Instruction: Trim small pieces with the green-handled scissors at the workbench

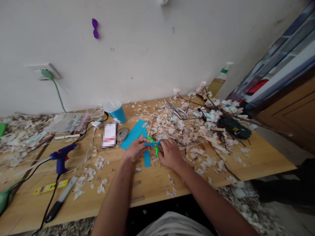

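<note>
Pointing left from the right hand [171, 153], fingers curled around the handles: open blue-and-green plastic scissors [153, 144], blades above a narrow blue paper-like strip [147, 160] lying near-to-far, closer to the left hand [135, 150], fingertips bunched, any pinched item unclear.

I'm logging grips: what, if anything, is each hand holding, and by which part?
The right hand holds the green-and-blue scissors by the handles; whether the left hand holds anything is unclear.

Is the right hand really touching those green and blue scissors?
Touching. The head view shows the right hand gripping the scissors by their handles, with no gap between.
</note>
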Motion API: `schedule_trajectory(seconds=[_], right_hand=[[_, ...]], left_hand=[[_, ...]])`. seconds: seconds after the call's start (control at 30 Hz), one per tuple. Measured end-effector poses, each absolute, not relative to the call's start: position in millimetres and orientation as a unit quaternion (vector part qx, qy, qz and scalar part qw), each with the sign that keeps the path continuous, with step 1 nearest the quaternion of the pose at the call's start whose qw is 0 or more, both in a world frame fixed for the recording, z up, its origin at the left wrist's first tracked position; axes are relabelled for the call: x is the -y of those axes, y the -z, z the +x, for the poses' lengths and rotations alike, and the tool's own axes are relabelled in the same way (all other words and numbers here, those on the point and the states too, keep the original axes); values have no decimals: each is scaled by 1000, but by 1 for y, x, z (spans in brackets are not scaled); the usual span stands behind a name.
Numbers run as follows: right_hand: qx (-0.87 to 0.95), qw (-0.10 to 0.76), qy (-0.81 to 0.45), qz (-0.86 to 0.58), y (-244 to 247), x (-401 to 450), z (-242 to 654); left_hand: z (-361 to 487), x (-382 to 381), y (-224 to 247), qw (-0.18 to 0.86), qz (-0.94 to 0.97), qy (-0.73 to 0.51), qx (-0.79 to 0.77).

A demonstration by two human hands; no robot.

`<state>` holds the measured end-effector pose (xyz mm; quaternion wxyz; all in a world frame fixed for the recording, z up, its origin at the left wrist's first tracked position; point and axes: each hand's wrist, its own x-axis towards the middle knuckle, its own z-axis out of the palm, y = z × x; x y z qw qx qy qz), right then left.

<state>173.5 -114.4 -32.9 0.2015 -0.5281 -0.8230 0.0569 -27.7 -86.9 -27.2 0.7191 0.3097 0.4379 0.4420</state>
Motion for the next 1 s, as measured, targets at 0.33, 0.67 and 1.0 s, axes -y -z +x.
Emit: schedule_trajectory(seconds=[0.33,0.67,1.0], right_hand=[[829,206,-66,-516,34,115,173],[824,233,-59,-513,35,118,166],[803,250,-72,-535,33,117,169]], left_hand=[[-20,88,25,698,326,-458,-443],[-16,87,28,682,332,-489,-432],[-18,86,27,666,354,-511,-412]])
